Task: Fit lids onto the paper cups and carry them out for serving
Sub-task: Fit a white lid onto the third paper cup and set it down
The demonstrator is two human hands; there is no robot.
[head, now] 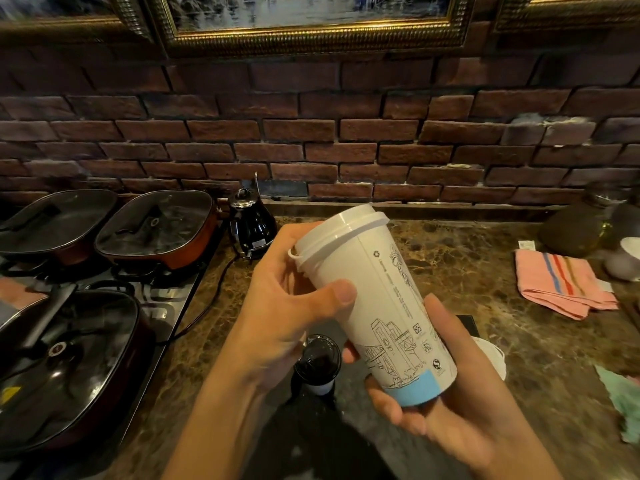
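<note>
You hold the paper cup [377,306] tilted in mid-air above the counter [467,258], its top leaning away from you toward the brick wall [311,133]. Your right hand [440,389] curls its fingers around the blue base, taking the weight from below. Your left hand [287,299] wraps the upper part, thumb across the cup wall and fingers behind the white lid [339,233], likely to press the rim down. The lid sits on the cup, though its near edge looks slightly raised, so I judge the seal still needs checking. Below your hands a second cup with a dark lid [317,362] stands on the counter, apparently ready to carry. Lidded pans [104,230] sit to your left, a black kettle [251,223] beside them, and a striped towel [561,282] lies to your right.
</note>
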